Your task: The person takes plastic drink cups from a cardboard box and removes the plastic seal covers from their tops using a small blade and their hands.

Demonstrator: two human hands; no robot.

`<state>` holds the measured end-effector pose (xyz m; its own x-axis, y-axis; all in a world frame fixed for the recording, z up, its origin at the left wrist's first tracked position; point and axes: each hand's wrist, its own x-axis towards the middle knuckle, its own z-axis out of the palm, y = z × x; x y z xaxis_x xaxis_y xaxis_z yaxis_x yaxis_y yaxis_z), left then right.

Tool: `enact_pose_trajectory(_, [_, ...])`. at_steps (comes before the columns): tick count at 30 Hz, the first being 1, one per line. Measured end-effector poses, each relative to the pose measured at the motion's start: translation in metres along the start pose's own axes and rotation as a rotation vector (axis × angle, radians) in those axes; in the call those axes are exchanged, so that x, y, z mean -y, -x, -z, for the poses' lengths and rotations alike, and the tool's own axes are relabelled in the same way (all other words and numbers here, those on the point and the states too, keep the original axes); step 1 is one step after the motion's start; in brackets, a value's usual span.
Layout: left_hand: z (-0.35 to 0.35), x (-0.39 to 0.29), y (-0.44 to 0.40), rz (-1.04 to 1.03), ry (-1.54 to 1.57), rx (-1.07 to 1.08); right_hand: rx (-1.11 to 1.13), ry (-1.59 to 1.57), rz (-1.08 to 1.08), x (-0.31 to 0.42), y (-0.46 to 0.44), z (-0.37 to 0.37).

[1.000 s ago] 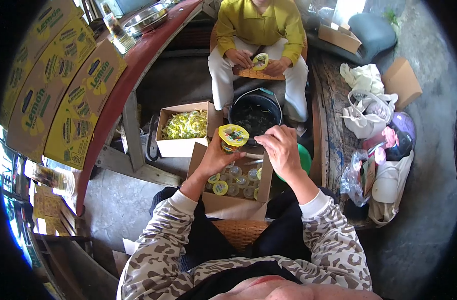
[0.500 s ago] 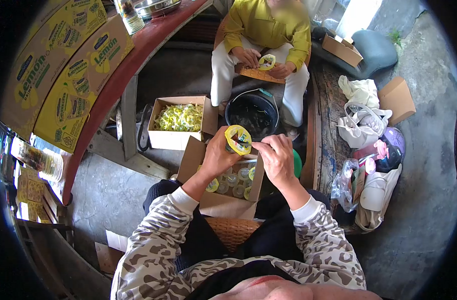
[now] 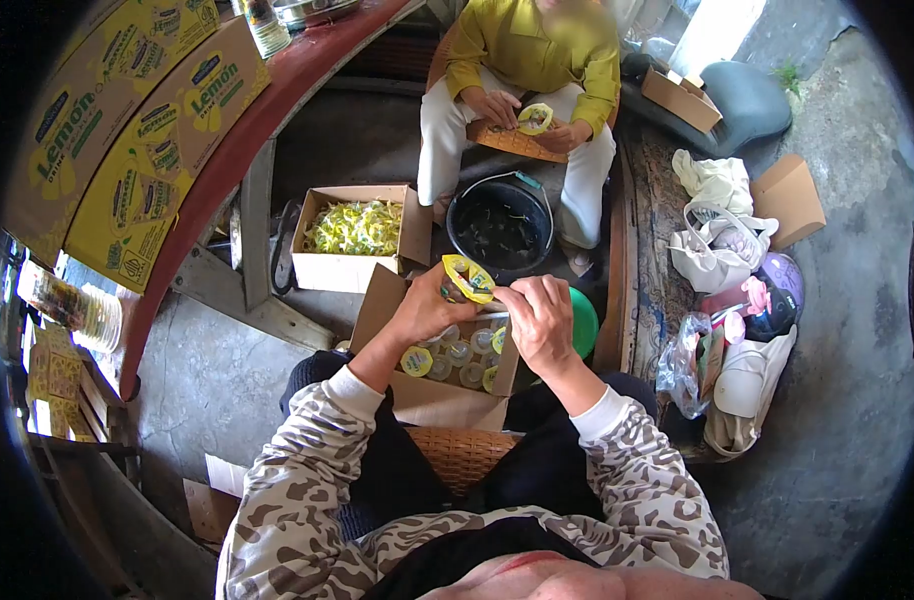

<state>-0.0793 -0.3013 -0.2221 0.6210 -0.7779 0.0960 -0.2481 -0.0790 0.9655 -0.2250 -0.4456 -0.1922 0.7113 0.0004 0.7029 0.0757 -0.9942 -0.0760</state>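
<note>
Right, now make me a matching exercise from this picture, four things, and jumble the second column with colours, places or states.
Things:
1. Yellow-rimmed cup
2. Bucket
3. Carton left of the bucket
4. Round object partly behind the right hand

Matches:
A. Filled with yellowish strips
B. Green
C. Held in the left hand
D. Black, in front of the seated person

Pairs: 1-C, 2-D, 3-A, 4-B

Left of the hands (image 3: 429, 308), a red bench (image 3: 242, 145) bears yellow-and-brown printed cardboard cartons (image 3: 142, 185) and a shiny metal bowl (image 3: 315, 10). Beyond them, the grey concrete floor (image 3: 222, 385) carries a round black bucket (image 3: 497, 190) and an open brown cardboard box (image 3: 332, 275). To their right, a worn wooden bench (image 3: 645, 215) carries white cloth bags (image 3: 695, 265).
</note>
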Motion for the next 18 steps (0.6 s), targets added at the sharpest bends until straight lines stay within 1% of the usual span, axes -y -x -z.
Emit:
enact_pose_trajectory(1, [0.002, -0.003, 0.001, 0.028, 0.015, 0.042, 0.007, -0.014, -0.005, 0.001, 0.000, 0.000])
enact_pose_trajectory(2, [0.004, -0.002, 0.001, 0.026, 0.016, 0.040, 0.008, -0.013, -0.001, 0.001, 0.001, -0.001])
enact_pose_trajectory(4, [0.006, 0.000, 0.001, 0.012, -0.109, 0.032, 0.047, -0.079, -0.053, 0.001, 0.003, -0.006])
enact_pose_trajectory(5, [0.006, 0.001, 0.002, 0.010, -0.110, 0.026, 0.045, -0.080, -0.047, 0.001, 0.003, -0.007])
enact_pose_trajectory(7, [0.005, 0.001, 0.005, -0.019, -0.217, -0.061, 0.041, -0.139, -0.092, 0.002, 0.002, -0.009])
enact_pose_trajectory(8, [0.006, 0.002, 0.005, -0.018, -0.216, -0.070, 0.043, -0.143, -0.084, 0.002, 0.001, -0.008])
enact_pose_trajectory(10, [0.006, -0.001, 0.007, -0.102, -0.249, -0.111, 0.026, -0.126, -0.077, 0.004, 0.001, -0.006])
enact_pose_trajectory(12, [0.006, -0.006, 0.010, -0.111, -0.206, -0.124, 0.012, -0.121, -0.065, 0.008, 0.000, -0.003])
enact_pose_trajectory(16, [0.010, -0.011, 0.017, -0.169, -0.158, -0.128, -0.033, -0.151, -0.101, 0.015, 0.002, -0.003])
enact_pose_trajectory(18, [0.011, -0.015, 0.020, -0.223, -0.196, -0.156, -0.057, -0.172, -0.109, 0.019, 0.000, -0.001])
